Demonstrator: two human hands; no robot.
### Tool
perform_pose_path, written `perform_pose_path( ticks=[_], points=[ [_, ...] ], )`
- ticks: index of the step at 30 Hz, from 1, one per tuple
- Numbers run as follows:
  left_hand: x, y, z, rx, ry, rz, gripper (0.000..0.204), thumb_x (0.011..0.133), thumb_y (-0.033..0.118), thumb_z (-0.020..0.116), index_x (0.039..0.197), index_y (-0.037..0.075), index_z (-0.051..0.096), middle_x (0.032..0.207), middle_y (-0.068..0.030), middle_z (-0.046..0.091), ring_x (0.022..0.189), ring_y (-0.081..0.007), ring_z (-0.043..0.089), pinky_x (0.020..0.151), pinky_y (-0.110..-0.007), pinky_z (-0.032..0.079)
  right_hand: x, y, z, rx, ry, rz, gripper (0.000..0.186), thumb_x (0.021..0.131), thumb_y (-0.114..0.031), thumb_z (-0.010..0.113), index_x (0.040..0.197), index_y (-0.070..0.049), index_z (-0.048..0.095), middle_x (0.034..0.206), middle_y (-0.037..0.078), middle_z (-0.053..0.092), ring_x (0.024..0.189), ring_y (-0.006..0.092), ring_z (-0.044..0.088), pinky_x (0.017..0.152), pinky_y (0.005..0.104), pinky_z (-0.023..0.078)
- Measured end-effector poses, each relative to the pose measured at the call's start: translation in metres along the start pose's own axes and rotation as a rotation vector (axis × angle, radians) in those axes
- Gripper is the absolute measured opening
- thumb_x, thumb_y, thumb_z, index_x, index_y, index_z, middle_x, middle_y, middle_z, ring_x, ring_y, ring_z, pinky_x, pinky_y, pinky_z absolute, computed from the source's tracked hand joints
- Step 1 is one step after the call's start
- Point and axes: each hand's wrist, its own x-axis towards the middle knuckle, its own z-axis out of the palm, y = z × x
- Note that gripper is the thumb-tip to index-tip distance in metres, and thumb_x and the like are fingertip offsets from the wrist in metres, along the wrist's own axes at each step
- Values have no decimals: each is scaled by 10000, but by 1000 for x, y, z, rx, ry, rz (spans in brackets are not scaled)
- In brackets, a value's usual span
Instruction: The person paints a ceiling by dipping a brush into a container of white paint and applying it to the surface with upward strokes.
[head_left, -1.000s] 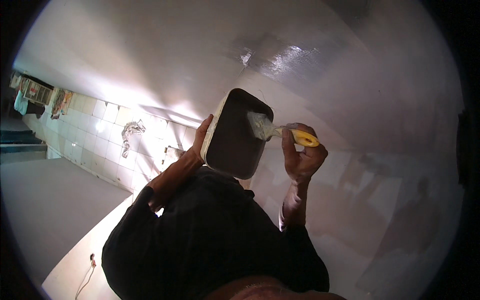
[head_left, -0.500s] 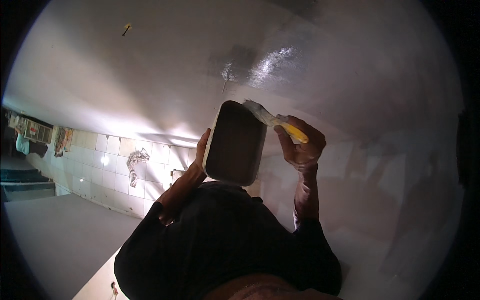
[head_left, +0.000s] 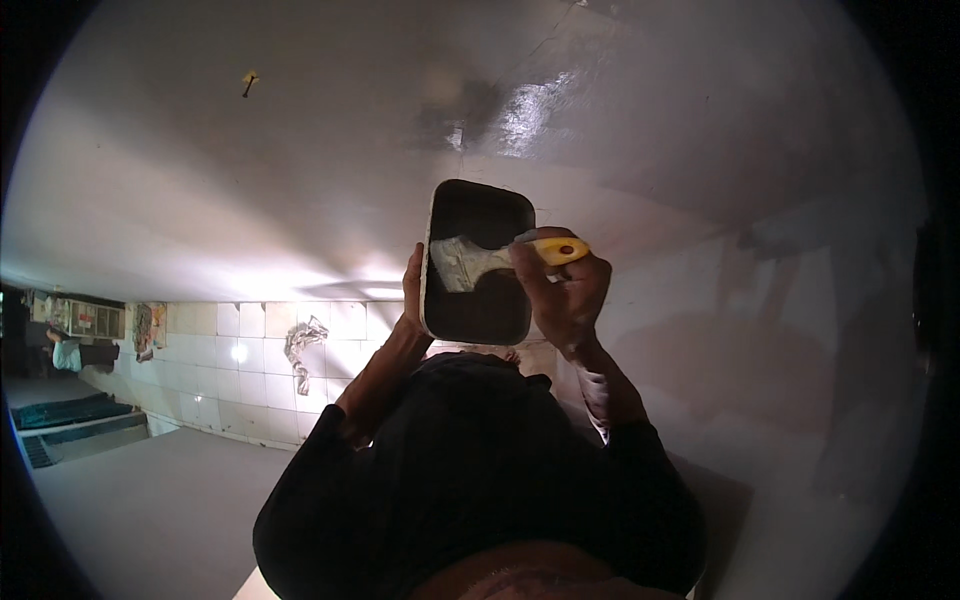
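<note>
A deep rectangular tray (head_left: 482, 322) with a dark inside and a pale rim is in front of my chest. My left hand (head_left: 412, 290) grips its left side; most of those fingers are hidden behind it. My right hand (head_left: 572, 300) is closed around a paintbrush (head_left: 464, 264) with a yellow handle. The brush's wide, whitish, paint-smeared head points left and lies over the tray's opening. Whether the bristles touch the inside of the tray I cannot tell. How much the tray holds is too dark to make out.
Beyond the tray spreads a smooth grey wall (head_left: 330, 150) with a shiny, wet-looking patch (head_left: 525, 115) and a nail (head_left: 249, 85). Lower left is a white tiled floor (head_left: 215, 350) with a crumpled pale sheet (head_left: 303, 352) on it. Blue-green steps (head_left: 75, 412) show at the far left.
My right hand has moved left and slightly down, bringing the brush head from the tray's upper right rim to over its middle. The tray has risen slightly and is still in my left hand.
</note>
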Motion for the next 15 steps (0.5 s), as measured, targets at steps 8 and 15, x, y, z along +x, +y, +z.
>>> perform_pose_path(
  ticks=[8, 15],
  points=[
    [-10, 10, -9, 114, 110, -10, 650, 974, 562, 389, 1379, 64, 486, 1320, -168, 563, 1189, -316, 566, 1022, -467, 468, 23, 11, -23, -184, 18, -249, 160, 830, -112, 740, 919, 3, 673, 821, 111, 721, 728, 175, 711, 691, 281, 561],
    [-18, 19, -17, 210, 175, -21, 569, 987, 525, 401, 1304, 83, 569, 1226, -125, 630, 1087, -267, 628, 935, -425, 523, 32, 23, -21, -372, -56, -416, 200, 823, -124, 756, 977, -40, 661, 837, 119, 716, 685, 201, 712, 620, 279, 562]
  ],
)
